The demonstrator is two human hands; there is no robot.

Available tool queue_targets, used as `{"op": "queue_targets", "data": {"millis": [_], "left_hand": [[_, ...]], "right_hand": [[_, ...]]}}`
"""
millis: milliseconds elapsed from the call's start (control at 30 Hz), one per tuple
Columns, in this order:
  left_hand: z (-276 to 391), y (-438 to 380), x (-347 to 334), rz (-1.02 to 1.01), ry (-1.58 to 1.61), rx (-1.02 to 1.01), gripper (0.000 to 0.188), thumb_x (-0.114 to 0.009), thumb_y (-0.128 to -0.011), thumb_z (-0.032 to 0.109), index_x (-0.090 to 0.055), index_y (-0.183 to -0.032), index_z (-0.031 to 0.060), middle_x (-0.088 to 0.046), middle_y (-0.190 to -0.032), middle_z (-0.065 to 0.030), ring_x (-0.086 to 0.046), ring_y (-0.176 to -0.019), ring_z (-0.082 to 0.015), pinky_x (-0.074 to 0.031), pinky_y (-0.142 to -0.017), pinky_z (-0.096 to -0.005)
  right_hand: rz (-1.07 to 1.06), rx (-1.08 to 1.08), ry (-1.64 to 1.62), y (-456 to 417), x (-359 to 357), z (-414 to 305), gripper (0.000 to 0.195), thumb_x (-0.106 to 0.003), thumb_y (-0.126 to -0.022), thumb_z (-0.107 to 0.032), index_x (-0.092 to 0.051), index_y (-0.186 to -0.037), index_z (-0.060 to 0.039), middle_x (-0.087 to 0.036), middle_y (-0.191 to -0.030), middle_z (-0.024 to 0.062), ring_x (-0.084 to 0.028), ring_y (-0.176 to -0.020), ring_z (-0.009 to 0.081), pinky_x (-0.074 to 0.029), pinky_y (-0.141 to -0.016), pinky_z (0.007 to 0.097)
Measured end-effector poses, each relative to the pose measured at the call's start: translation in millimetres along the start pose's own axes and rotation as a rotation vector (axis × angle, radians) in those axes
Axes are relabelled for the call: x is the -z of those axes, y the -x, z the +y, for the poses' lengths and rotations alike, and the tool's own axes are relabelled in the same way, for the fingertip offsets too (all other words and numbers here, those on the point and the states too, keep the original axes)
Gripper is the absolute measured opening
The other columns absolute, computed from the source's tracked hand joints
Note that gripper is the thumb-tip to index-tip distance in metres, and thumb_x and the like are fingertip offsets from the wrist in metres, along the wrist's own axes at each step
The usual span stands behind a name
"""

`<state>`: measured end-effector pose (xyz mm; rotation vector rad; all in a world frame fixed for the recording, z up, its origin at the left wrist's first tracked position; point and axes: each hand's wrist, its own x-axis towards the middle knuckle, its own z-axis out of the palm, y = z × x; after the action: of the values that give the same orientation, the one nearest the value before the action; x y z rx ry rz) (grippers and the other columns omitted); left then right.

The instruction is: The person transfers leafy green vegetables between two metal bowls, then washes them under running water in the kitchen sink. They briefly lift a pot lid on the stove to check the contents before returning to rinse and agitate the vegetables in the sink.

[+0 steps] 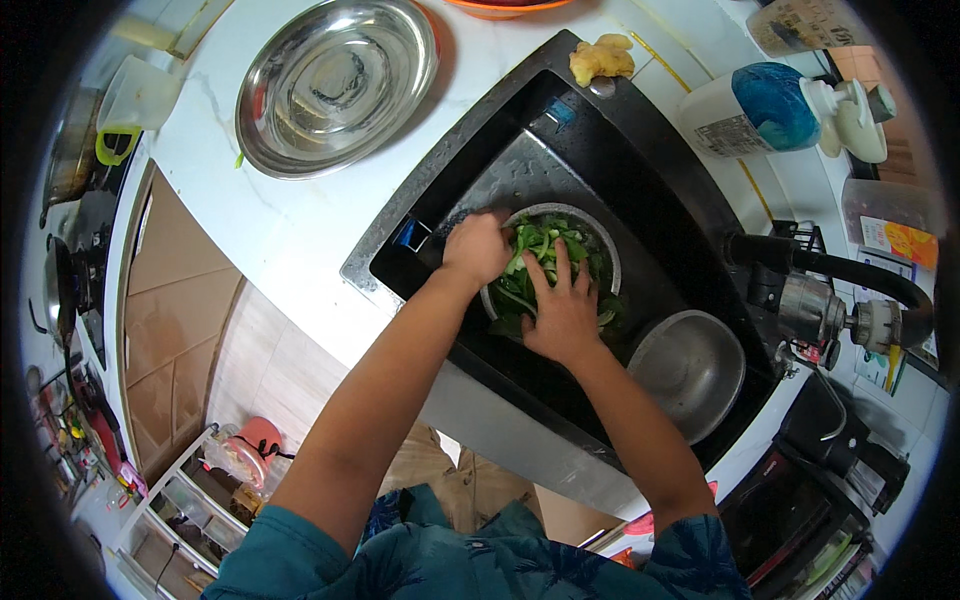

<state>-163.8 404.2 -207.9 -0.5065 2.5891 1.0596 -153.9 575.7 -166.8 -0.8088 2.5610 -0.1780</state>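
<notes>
Leafy greens fill a round metal bowl that sits inside the black sink. My left hand is curled over the bowl's left rim, close against the leaves; its fingertips are hidden. Spread fingers of my right hand rest on top of the greens, and some leaves stick out past the rim below it. To the right in the sink, a second metal bowl lies tilted, its inside showing.
A wide stainless steel basin stands on the white counter. Ginger root lies on the sink's far corner. A pump bottle and a black-hosed faucet are on the right. A pan is at far left.
</notes>
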Motion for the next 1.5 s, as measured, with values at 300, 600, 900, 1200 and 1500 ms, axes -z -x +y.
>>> {"op": "queue_targets", "data": {"millis": [300,600,900,1200,1500], "left_hand": [[-1,-1,-1,0.037,-0.015,-0.001,0.028,-0.058,-0.084,0.020,-0.066,-0.110,0.0102,-0.065,-0.093,-0.0235,-0.063,-0.087,-0.0398,-0.050,-0.080,-0.0473],[3,-1,0,0.051,0.008,-0.007,0.031,-0.060,-0.083,0.019,-0.065,-0.112,0.0100,-0.065,-0.099,-0.0217,-0.063,-0.091,-0.0384,-0.050,-0.082,-0.0460],[3,-1,1,0.013,-0.004,0.035,0.030,-0.060,-0.082,0.019,-0.066,-0.111,0.0108,-0.065,-0.097,-0.0217,-0.063,-0.090,-0.0388,-0.050,-0.082,-0.0464],[1,-2,-2,0.037,-0.028,0.035,0.029,-0.059,-0.083,0.019,-0.065,-0.111,0.0111,-0.065,-0.096,-0.0220,-0.063,-0.090,-0.0390,-0.050,-0.082,-0.0464],[4,0,2,0.043,-0.018,0.020,0.031,-0.059,-0.083,0.019,-0.065,-0.112,0.0110,-0.065,-0.097,-0.0214,-0.063,-0.091,-0.0384,-0.050,-0.082,-0.0458]], "right_hand": [[-0.040,-0.103,-0.359,-42,-30,48,0.089,-0.080,-0.063,-0.013,-0.032,-0.138,-0.0226,-0.038,-0.127,0.0247,-0.051,-0.106,0.0454,-0.049,-0.084,0.0515],[0.005,-0.170,-0.649,-29,-12,51,0.070,-0.079,-0.071,-0.018,-0.045,-0.133,-0.0126,-0.051,-0.128,0.0182,-0.052,-0.116,0.0333,-0.043,-0.095,0.0425],[0.221,-0.601,-0.462,42,4,29,0.064,-0.063,-0.084,-0.018,-0.034,-0.135,0.0075,-0.034,-0.137,0.0308,-0.039,-0.124,0.0470,-0.039,-0.101,0.0502],[0.303,-0.237,-0.349,30,-53,9,0.068,-0.055,-0.091,-0.036,-0.031,-0.134,0.0120,-0.029,-0.140,0.0331,-0.028,-0.130,0.0502,-0.026,-0.106,0.0586],[0.166,-0.276,-0.560,22,-27,31,0.075,-0.064,-0.086,-0.035,-0.028,-0.136,0.0086,-0.031,-0.138,0.0320,-0.034,-0.128,0.0459,-0.033,-0.104,0.0516]]}}
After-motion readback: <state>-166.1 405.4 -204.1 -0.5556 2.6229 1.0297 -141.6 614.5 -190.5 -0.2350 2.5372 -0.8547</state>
